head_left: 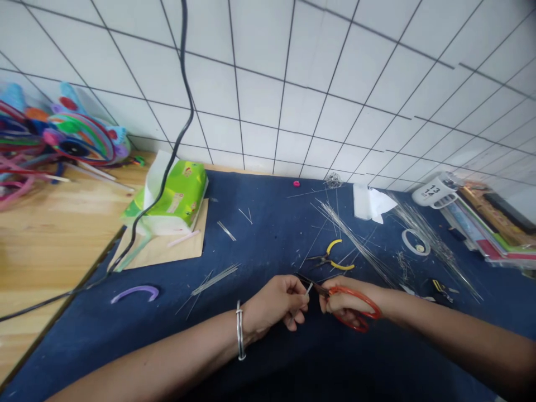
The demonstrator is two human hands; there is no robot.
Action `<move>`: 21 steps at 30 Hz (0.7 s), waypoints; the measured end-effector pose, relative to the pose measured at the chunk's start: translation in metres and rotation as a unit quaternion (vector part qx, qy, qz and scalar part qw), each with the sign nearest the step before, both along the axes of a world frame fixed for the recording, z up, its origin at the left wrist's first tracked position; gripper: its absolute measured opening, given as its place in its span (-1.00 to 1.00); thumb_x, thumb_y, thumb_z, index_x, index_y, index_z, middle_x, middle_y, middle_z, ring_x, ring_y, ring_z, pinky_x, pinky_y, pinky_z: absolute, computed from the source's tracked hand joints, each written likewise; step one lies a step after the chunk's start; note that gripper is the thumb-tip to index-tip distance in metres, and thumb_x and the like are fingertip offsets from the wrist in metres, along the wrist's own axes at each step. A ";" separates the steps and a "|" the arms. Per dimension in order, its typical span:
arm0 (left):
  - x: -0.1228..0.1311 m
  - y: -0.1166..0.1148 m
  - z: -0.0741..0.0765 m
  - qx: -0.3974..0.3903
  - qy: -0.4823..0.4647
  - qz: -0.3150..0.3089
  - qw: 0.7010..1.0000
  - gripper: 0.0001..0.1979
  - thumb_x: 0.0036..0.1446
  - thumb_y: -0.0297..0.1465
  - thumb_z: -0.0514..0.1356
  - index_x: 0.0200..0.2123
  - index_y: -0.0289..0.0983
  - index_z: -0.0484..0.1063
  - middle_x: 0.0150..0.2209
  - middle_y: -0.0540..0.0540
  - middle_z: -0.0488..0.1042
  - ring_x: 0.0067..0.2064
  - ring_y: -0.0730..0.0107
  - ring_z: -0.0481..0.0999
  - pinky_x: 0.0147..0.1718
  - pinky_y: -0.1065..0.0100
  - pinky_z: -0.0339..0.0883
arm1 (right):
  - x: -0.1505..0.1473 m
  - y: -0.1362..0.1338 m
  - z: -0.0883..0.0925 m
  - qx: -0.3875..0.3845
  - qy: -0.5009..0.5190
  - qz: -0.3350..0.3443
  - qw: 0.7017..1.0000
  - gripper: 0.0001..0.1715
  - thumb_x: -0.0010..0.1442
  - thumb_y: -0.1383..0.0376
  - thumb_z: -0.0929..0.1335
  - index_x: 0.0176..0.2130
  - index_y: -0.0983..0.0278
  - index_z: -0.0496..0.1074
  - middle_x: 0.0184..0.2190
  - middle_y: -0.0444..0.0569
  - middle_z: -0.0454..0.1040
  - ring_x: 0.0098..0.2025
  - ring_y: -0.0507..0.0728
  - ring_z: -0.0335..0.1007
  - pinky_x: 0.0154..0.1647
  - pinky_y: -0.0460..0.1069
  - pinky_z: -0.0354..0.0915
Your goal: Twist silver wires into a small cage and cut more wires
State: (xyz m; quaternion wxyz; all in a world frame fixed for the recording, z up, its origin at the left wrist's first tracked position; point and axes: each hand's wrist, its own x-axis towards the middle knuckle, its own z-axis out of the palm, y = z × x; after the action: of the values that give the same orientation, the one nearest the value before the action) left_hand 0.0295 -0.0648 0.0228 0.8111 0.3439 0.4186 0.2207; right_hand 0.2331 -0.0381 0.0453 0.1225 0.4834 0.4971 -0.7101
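Note:
My left hand (280,301) pinches a short, thin whitish strip (309,289) between thumb and fingers. Close by on the right, my right hand (345,304) is closed round the red-orange handles of a pair of scissors (355,295). Their dark blades point left, at the strip; whether they touch it is too small to tell. Yellow-handled pliers (330,260) lie open just beyond my hands. A bundle of thin metal wires (355,240) stretches diagonally behind them, and a smaller bunch of wires (215,280) lies left of my left hand.
A green tissue pack (182,192) lies back left on brown paper, crossed by a black cable (184,131). A purple curved piece (134,292) is at the left. White tape (416,242), more wires, a mug (435,191) and stacked books (481,229) stand right.

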 end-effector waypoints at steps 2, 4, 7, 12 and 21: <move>-0.001 -0.001 0.000 0.006 -0.013 -0.005 1.000 -0.83 -0.08 -0.37 0.20 -0.45 -0.34 0.27 -0.52 -0.01 0.37 -0.61 0.57 0.36 -0.70 0.53 0.23 | 0.001 0.003 0.012 0.012 -0.009 0.027 1.000 -0.79 -0.04 0.35 0.20 -0.32 0.31 0.28 -0.67 -0.22 0.21 -0.71 -0.05 0.17 -0.72 -0.17 0.17; -0.004 -0.001 0.000 0.012 -0.035 -0.018 0.999 -0.83 -0.08 -0.38 0.20 -0.43 -0.34 0.28 -0.52 -0.01 0.38 -0.59 0.55 0.37 -0.68 0.52 0.23 | 0.003 0.003 0.026 0.067 -0.027 0.056 0.996 -0.82 0.01 0.31 0.20 -0.31 0.30 0.27 -0.62 -0.21 0.22 -0.67 -0.05 0.18 -0.67 -0.16 0.18; -0.007 -0.001 0.001 0.016 -0.079 -0.030 0.996 -0.83 -0.07 -0.39 0.22 -0.42 -0.34 0.29 -0.51 -0.02 0.39 -0.57 0.53 0.39 -0.65 0.50 0.24 | 0.011 -0.006 0.038 0.241 -0.105 0.123 0.957 -0.82 0.04 0.24 0.24 -0.32 0.30 0.29 -0.56 -0.15 0.28 -0.57 -0.02 0.23 -0.54 -0.12 0.20; -0.009 0.003 0.004 0.035 -0.108 0.095 0.989 -0.83 -0.03 -0.36 0.21 -0.39 -0.33 0.32 -0.44 -0.04 0.40 -0.51 0.54 0.40 -0.51 0.45 0.28 | 0.029 -0.040 0.031 0.481 -0.269 0.204 0.809 -0.69 -0.04 0.26 0.32 -0.22 0.27 0.31 -0.34 0.03 0.35 -0.28 0.18 0.30 -0.29 0.04 0.19; -0.005 0.003 0.003 0.059 -0.075 0.184 0.978 -0.84 -0.04 -0.35 0.22 -0.38 -0.30 0.35 -0.41 -0.03 0.41 -0.47 0.53 0.40 -0.43 0.41 0.26 | 0.036 -0.061 0.037 0.527 -0.250 0.319 0.747 -0.13 -0.25 0.14 0.44 0.05 0.32 0.21 -0.11 0.19 0.29 -0.08 0.31 0.18 -0.10 0.14 0.13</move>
State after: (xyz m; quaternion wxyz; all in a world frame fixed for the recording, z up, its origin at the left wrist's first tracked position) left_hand 0.0241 -0.0618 0.0261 0.7638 0.2905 0.3988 0.4161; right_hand 0.2694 -0.0987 0.0826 0.1872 0.4445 0.8693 -0.1082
